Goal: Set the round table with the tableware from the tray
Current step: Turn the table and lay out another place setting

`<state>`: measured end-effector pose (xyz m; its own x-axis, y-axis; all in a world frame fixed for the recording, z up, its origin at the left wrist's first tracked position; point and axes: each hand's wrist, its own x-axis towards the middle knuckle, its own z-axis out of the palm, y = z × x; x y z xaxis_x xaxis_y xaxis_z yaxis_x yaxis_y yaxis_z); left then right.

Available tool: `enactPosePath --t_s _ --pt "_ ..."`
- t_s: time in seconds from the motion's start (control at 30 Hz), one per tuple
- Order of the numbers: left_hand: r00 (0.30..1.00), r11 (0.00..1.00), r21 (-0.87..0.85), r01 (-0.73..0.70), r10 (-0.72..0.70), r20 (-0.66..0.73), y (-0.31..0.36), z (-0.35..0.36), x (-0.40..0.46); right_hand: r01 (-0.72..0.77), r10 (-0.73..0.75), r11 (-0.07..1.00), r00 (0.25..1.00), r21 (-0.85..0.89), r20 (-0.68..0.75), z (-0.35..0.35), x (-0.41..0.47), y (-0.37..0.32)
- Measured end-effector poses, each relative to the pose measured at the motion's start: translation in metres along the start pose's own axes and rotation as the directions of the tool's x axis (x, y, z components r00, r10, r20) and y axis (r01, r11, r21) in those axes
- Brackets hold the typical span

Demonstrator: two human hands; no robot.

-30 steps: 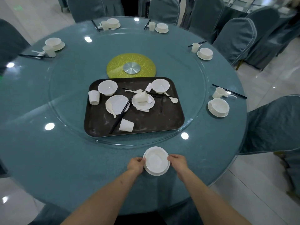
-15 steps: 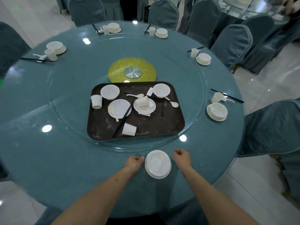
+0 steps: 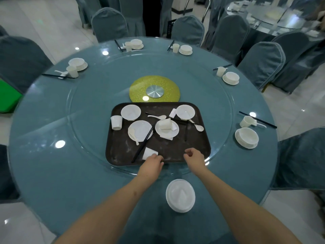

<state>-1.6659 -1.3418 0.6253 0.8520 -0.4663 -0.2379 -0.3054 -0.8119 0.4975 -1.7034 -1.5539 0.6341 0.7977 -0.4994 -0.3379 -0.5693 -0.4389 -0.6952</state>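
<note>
while both bare forearms stretch forward over the near rim of the round table (image 3: 52,173), the left hand (image 3: 152,163) sits at the near edge of the dark brown tray (image 3: 175,154), its fingertips at a white cup (image 3: 149,153) that lies tipped on its side; whether the fingers actually pinch the cup cannot be told, since the hand hides its near side. the right hand (image 3: 194,156) hovers just beside it over the tray's near edge, fingers loosely curled and holding nothing.

near the person's edge of the table, between the two forearms, a white plate (image 3: 180,195) rests flat on the teal cloth, apart from both hands.

on the tray, which stands on the glass turntable (image 3: 84,110), an upright cup (image 3: 116,122) is at the left, just beside a small bowl (image 3: 130,112). a saucer (image 3: 140,130) carries a white spoon (image 3: 133,136), and black chopsticks (image 3: 145,143) run diagonally across its right edge toward the tipped cup. another saucer (image 3: 167,129) holds a cup on its side. a second bowl (image 3: 185,112) is at the far right of the tray, with a second spoon (image 3: 197,126) near it and a third spoon (image 3: 158,117) between the two bowls.

a glittery yellow disc (image 3: 139,88) with a metal hub marks the table's centre, just beyond the tray. finished place settings of bowl, cup and chopsticks ring the table edge, the nearest one (image 3: 247,138) at the right. blue-covered chairs (image 3: 260,62) stand around the table.
</note>
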Motion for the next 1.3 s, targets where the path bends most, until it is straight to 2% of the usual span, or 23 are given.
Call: enactPosePath --t_s 0.23,0.4,0.53,0.67,0.9,1.0,1.07,1.17,1.3 --pt "0.996 0.995 0.041 -0.087 0.085 0.036 0.013 0.012 0.035 0.010 -0.009 0.997 1.000 -0.073 0.012 0.013 0.051 -0.029" --pt "0.991 0.992 0.046 -0.118 0.120 -0.056 0.006 0.014 0.050 -0.002 0.003 0.997 1.000 -0.072 0.019 0.020 0.083 -0.043" --pt "0.984 0.999 0.010 -0.051 0.052 -0.173 -0.012 0.001 0.061 -0.009 0.011 0.998 1.000 -0.067 0.027 0.026 0.102 -0.051" --pt "0.976 0.998 -0.058 0.009 -0.021 -0.218 -0.030 -0.012 0.070 -0.013 0.014 0.998 1.000 -0.054 0.011 0.031 0.121 -0.059" --pt "0.953 0.983 -0.146 0.111 -0.147 -0.266 -0.053 -0.025 0.088 0.210 -0.217 0.956 0.976 -0.203 -0.011 0.031 0.177 -0.097" --pt "0.945 0.975 -0.162 0.151 -0.190 -0.267 -0.061 -0.028 0.094 0.328 -0.338 0.896 0.941 -0.301 0.019 0.031 0.209 -0.115" --pt "0.939 0.969 -0.180 0.170 -0.214 -0.268 -0.063 -0.030 0.097 0.370 -0.387 0.817 0.921 -0.442 0.056 0.029 0.230 -0.123" --pt "0.934 0.965 -0.192 0.181 -0.229 -0.275 -0.066 -0.030 0.101 0.372 -0.397 0.627 0.909 -0.685 0.130 0.031 0.252 -0.132" --pt "0.931 0.964 -0.198 0.177 -0.229 -0.283 -0.071 -0.031 0.108 0.354 -0.380 0.489 0.909 -0.797 0.170 0.037 0.268 -0.133"
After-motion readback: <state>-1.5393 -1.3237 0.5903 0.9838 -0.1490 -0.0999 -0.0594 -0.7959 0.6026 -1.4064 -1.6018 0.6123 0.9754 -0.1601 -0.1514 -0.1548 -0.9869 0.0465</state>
